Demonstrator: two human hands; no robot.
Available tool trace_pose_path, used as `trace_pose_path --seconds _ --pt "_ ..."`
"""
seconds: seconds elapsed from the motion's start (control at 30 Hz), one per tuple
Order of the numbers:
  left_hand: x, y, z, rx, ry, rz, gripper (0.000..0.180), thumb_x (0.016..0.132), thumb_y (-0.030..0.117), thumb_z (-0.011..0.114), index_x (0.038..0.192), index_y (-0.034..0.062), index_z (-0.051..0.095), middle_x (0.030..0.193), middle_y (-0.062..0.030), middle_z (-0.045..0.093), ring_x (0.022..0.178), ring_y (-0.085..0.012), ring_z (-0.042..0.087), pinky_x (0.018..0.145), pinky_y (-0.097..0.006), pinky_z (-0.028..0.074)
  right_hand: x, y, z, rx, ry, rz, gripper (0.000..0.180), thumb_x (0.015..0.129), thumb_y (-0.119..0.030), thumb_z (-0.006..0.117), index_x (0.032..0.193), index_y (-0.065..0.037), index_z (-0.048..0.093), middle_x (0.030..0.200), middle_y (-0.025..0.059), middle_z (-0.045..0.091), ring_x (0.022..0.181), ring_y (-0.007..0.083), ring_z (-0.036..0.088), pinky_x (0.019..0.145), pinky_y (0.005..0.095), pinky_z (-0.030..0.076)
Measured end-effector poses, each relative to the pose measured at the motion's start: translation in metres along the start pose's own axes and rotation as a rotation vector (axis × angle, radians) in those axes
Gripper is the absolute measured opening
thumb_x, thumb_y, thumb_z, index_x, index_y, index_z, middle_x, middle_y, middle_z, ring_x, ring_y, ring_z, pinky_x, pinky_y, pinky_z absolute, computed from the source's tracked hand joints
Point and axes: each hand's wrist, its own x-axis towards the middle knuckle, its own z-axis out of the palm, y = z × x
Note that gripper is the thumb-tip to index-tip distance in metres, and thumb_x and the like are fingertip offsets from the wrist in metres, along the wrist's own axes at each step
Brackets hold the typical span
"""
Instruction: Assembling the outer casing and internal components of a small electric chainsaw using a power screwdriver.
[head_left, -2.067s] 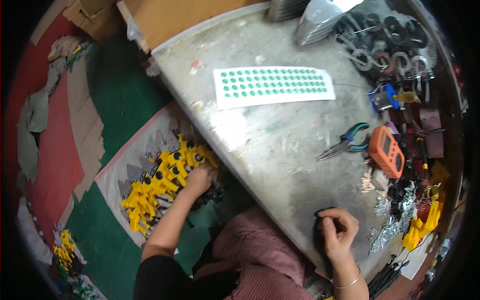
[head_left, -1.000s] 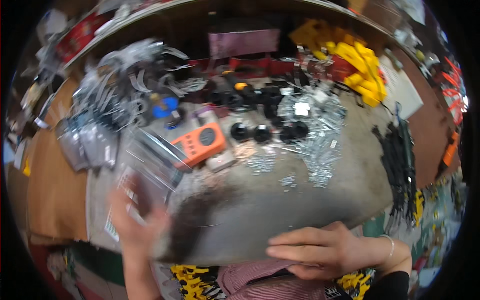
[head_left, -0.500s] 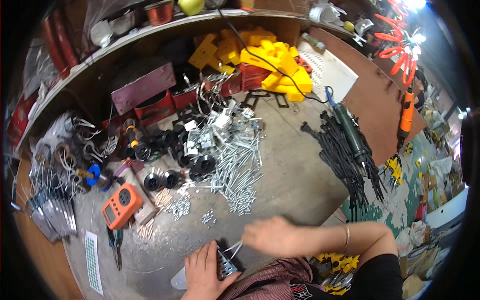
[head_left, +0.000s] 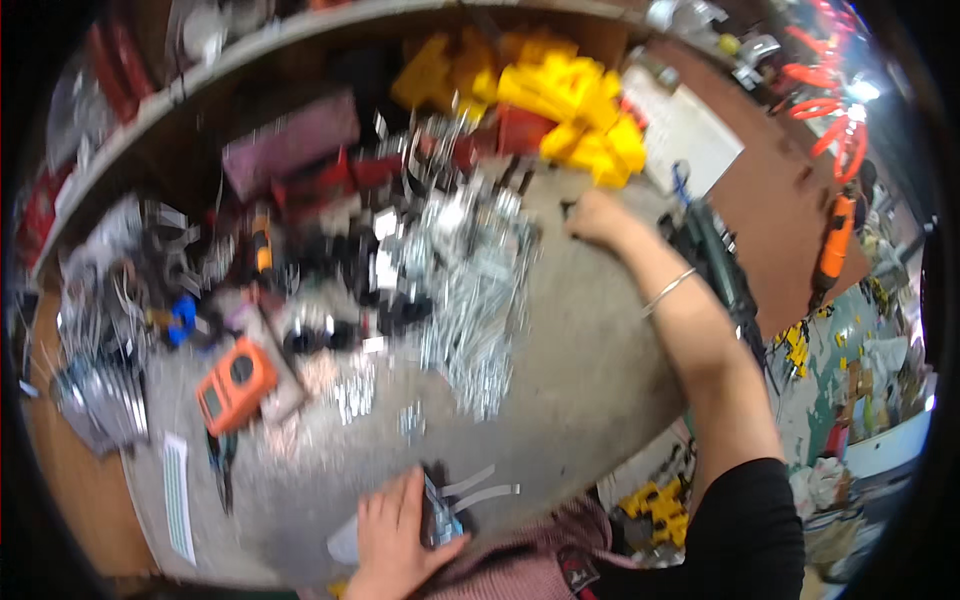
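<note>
My left hand [head_left: 393,535] is at the near edge of the workbench, its fingers and thumb around a small box-like silver part [head_left: 440,512]. Two pale flat strips [head_left: 488,490] stick out of that part toward the right. A translucent flat piece [head_left: 345,541] shows beside the same hand. Far across the bench, my right hand [head_left: 602,218] has its fingers curled in, with a small dark thing at the tips, too blurred to name. Right of it lie a dark green power screwdriver [head_left: 715,255] and black cables [head_left: 748,330], partly hidden by my forearm.
Silvery screws [head_left: 470,330] form a pile mid-bench, below yellow plastic parts [head_left: 575,95]. An orange meter [head_left: 235,385], pliers [head_left: 225,475] and a label strip [head_left: 178,500] lie left. An orange tool [head_left: 835,245] hangs from a red coiled hose [head_left: 825,105].
My right hand has left the pale strips near my left hand and swung far forward across the bench. The left hand stays on the silver part. The view has shifted slightly and blurred.
</note>
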Motion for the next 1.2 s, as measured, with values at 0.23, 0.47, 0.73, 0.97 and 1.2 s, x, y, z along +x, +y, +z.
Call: trace_pose_path --seconds 0.23,0.47,0.73,0.97,1.2 --pt "0.016 0.006 -0.029 -0.153 -0.069 -0.13 0.098 0.064 0.033 0.085 0.14 -0.006 0.038 0.122 -0.0223 0.055 0.108 -0.0389 0.053 0.094 -0.047 0.04 -0.176 -0.077 -0.01 0.476 0.036 -0.683 0.014 0.081 -0.019 0.067 0.081 -0.007 0.063 0.068 0.011 0.062 0.059 0.0225 0.062 0.058 0.035 0.05" --pt "0.022 0.015 -0.047 -0.194 -0.087 -0.233 0.094 0.063 0.031 0.086 0.137 -0.007 0.042 0.116 -0.0206 0.058 0.107 -0.0351 0.055 0.093 -0.043 0.042 -0.251 -0.103 0.008 0.588 -0.198 -0.74 0.012 0.085 -0.012 0.068 0.093 -0.003 0.065 0.072 0.01 0.064 0.059 0.0212 0.062 0.055 0.0298 0.047" --pt "0.021 0.017 -0.011 0.07 0.002 -0.102 0.11 0.052 0.026 0.089 0.143 -0.0021 0.035 0.131 -0.0197 0.052 0.114 -0.0358 0.051 0.098 -0.048 0.036 -0.288 -0.14 0.033 0.667 -0.239 -0.653 0.013 0.086 -0.013 0.068 0.092 -0.003 0.063 0.073 0.0124 0.064 0.059 0.0261 0.064 0.054 0.034 0.05" --pt "0.037 0.026 0.005 -0.012 -0.061 0.015 0.087 0.064 0.039 0.08 0.137 0.007 0.047 0.137 -0.0193 0.045 0.118 -0.038 0.047 0.099 -0.052 0.035 -0.295 -0.137 0.049 0.432 -0.195 -0.638 0.021 0.089 -0.016 0.057 0.107 -0.007 0.053 0.094 0.0128 0.061 0.079 0.0318 0.066 0.063 0.0413 0.054" --pt "0.018 0.029 0.0 0.05 0.002 0.005 0.082 0.063 0.035 0.085 0.131 0.0057 0.05 0.127 -0.0216 0.048 0.109 -0.0405 0.049 0.094 -0.051 0.04 -0.199 -0.079 -0.004 -0.232 -0.057 -0.674 0.014 0.08 -0.016 0.06 0.091 -0.011 0.067 0.092 0.0107 0.067 0.09 0.03 0.065 0.077 0.042 0.054"
